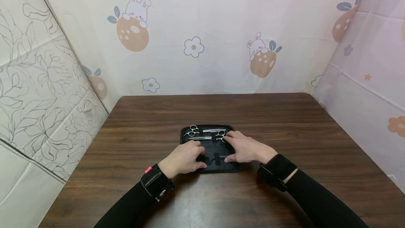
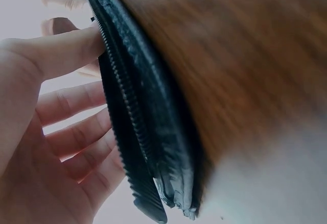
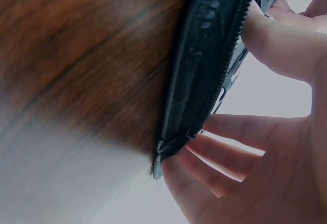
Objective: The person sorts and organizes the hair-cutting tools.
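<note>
A black zippered case lies unfolded on the brown table. Two pairs of silver scissors are tucked into its far half, one with its finger rings at the left, the other with its rings at the right. A dark strap crosses the near half. My left hand rests at the case's left side, its thumb on the toothed zipper edge in the left wrist view. On the right side, my right hand touches the case with extended fingers, thumb against the zipper.
The wood-grain table stretches out around the case. A printed curtain with rabbits and flowers hangs behind its far edge, and patterned sheets stand at the left and right. Black bands circle both wrists.
</note>
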Motion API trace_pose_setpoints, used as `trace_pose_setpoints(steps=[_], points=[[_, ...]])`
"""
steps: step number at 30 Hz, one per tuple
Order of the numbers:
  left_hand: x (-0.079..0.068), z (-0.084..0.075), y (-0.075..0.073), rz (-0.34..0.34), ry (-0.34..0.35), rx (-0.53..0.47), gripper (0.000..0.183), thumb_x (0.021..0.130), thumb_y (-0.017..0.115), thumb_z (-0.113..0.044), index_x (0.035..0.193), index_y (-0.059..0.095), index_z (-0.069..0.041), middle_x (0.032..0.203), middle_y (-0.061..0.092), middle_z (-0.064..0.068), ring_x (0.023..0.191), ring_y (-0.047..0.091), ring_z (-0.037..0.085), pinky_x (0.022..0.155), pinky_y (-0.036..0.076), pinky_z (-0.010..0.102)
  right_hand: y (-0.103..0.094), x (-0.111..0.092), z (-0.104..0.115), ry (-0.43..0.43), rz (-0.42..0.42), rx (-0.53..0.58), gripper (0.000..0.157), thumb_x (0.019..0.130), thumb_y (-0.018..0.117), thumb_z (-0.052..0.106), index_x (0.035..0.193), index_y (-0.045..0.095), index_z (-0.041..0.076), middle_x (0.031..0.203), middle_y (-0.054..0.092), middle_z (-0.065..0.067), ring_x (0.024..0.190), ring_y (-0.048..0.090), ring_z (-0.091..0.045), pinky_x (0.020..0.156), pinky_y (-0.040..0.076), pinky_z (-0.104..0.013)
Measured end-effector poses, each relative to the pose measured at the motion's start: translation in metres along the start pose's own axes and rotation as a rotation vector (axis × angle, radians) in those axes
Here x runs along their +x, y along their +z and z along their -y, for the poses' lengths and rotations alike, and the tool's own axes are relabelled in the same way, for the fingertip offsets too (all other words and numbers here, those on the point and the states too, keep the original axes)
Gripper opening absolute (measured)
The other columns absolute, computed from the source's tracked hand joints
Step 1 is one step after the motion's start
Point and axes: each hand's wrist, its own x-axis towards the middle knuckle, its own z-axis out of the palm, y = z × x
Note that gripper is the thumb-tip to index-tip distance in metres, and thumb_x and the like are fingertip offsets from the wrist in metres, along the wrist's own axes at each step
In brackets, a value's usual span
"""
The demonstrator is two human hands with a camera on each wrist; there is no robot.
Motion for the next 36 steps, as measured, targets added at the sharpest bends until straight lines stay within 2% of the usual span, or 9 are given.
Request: trace_pose_setpoints(steps=[6, 14, 24, 36], points=[[0.0, 0.0, 0.001, 0.019, -0.02, -0.013, 0.033, 0.087, 0.08, -0.041, 0.105, 0.074, -0.015, 0.094, 0.059, -0.004, 0.09, 0.056, 0.014, 0.079, 0.052, 0.032, 0.0, 0.0, 0.001, 0.0, 0.004, 0.0, 0.081, 0.088, 0.077, 0.048, 0.148, 0.05, 0.0, 0.149, 0.045, -0.015, 0.13, 0.045, -0.029, 0.101, 0.048, -0.051], [-0.008, 0.007, -0.004, 0.023, -0.019, -0.046, 0.032, 0.084, 0.084, -0.038, 0.104, 0.073, -0.014, 0.093, 0.056, -0.004, 0.087, 0.054, 0.012, 0.073, 0.052, 0.033, 0.001, 0.001, 0.0, 0.001, 0.001, -0.005, 0.082, 0.089, 0.077, 0.048, 0.149, 0.048, 0.0, 0.15, 0.044, -0.015, 0.132, 0.044, -0.029, 0.101, 0.048, -0.051], [-0.02, 0.017, -0.012, 0.089, -0.082, -0.093, 0.034, 0.084, 0.084, -0.033, 0.109, 0.073, -0.013, 0.099, 0.059, -0.002, 0.088, 0.057, 0.014, 0.075, 0.053, 0.037, -0.001, -0.002, 0.001, -0.001, 0.0, 0.0, 0.082, 0.089, 0.077, 0.047, 0.149, 0.047, -0.001, 0.15, 0.044, -0.015, 0.135, 0.043, -0.031, 0.099, 0.048, -0.049], [-0.018, 0.015, -0.01, 0.072, -0.067, -0.098, 0.028, 0.085, 0.084, -0.031, 0.103, 0.073, -0.012, 0.092, 0.057, -0.003, 0.08, 0.052, 0.011, 0.071, 0.05, 0.032, 0.0, -0.003, 0.001, -0.006, 0.005, -0.001, 0.082, 0.09, 0.076, 0.047, 0.151, 0.045, -0.001, 0.151, 0.043, -0.015, 0.138, 0.041, -0.032, 0.099, 0.048, -0.051]])
